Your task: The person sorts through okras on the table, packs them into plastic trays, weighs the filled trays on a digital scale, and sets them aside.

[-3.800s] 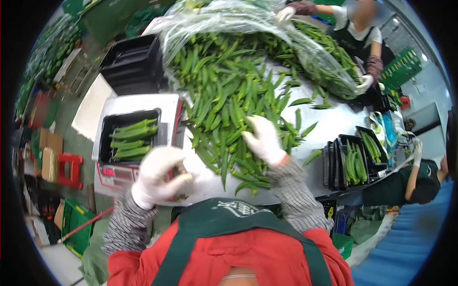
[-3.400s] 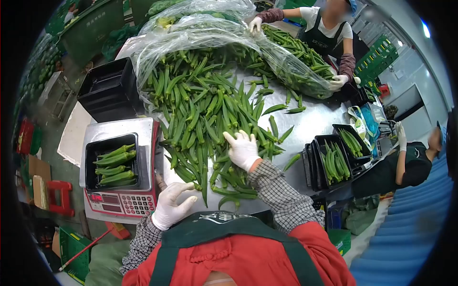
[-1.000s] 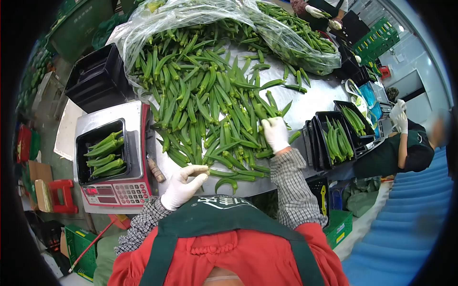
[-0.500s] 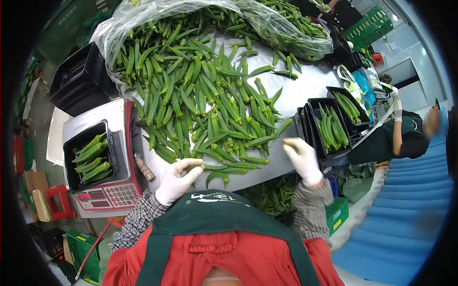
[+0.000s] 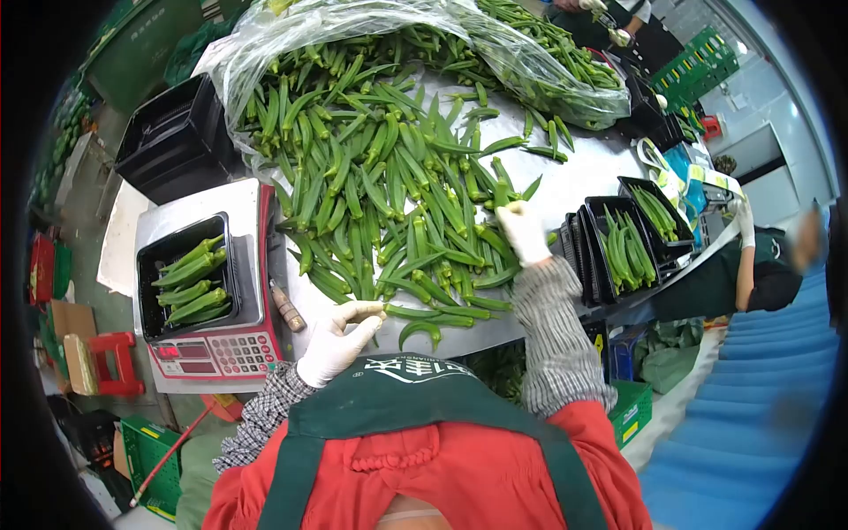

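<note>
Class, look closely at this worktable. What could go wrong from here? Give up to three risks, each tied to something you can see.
1. The curved green okra pod lies near the edge of the shiny metal table; a careless brush might knock it off.
2. The tan-handled tool lies close to the white-gloved left hand, which could bump it.
3. The grey patterned right sleeve is near the stacked black plastic trays and might jostle them.

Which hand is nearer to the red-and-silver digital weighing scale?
Left. The white-gloved left hand is just right of the scale, apart from it; the white-gloved right hand is farther off, at the right side of the green okra pile.
</note>
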`<state>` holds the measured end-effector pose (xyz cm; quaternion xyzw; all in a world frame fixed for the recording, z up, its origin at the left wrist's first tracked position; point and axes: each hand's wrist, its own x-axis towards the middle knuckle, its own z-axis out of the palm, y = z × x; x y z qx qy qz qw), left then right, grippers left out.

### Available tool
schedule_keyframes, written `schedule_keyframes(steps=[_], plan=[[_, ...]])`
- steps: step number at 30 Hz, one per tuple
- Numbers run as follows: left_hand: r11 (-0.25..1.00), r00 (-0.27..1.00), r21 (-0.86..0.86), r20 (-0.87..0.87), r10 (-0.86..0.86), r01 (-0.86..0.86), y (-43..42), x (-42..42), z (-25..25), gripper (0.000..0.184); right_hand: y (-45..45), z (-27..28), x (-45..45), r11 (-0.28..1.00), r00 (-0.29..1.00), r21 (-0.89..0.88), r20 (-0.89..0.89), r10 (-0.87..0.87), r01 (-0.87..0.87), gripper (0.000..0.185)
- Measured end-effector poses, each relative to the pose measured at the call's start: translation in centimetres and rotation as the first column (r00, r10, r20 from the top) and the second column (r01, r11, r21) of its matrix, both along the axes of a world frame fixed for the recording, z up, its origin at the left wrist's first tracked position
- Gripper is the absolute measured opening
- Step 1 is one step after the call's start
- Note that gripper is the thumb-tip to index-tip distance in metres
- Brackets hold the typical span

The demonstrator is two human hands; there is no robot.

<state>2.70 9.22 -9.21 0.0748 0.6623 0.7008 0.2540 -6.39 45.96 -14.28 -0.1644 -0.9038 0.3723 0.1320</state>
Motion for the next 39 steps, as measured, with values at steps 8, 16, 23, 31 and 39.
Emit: schedule_keyframes(steps=[8,16,23,31,39], plan=[[0.999,0.999,0.015,0.011,0.036,-0.036,0.4,-0.4,-1.0,0.026,3.5,13.5,16.0,0.960,0.831,0.150,0.544,0.118,-0.234,0.016],[0.999,1.000,-0.043,0.010,-0.024,0.024,0.3,-0.3,-0.2,0.029,-8.4,3.8,4.2,0.888,0.898,0.256,-0.123,0.421,-0.381,0.015],[0.998,1.000,-0.054,-0.007,0.019,-0.019,-0.3,0.0,-0.6,0.029,-11.7,0.9,-2.6,0.854,0.865,0.245,0.343,0.367,-0.460,0.032],[0.998,1.000,-0.053,-0.021,0.021,-0.022,-0.1,-0.2,-1.3,0.029,-8.0,8.0,2.7,0.839,0.986,-0.518,-0.118,0.121,-0.165,0.020],[0.999,1.000,-0.042,-0.030,-0.004,0.003,0.2,-0.4,-1.4,0.030,1.1,14.4,14.8,0.974,0.788,0.035,0.594,0.159,-0.222,0.020]])
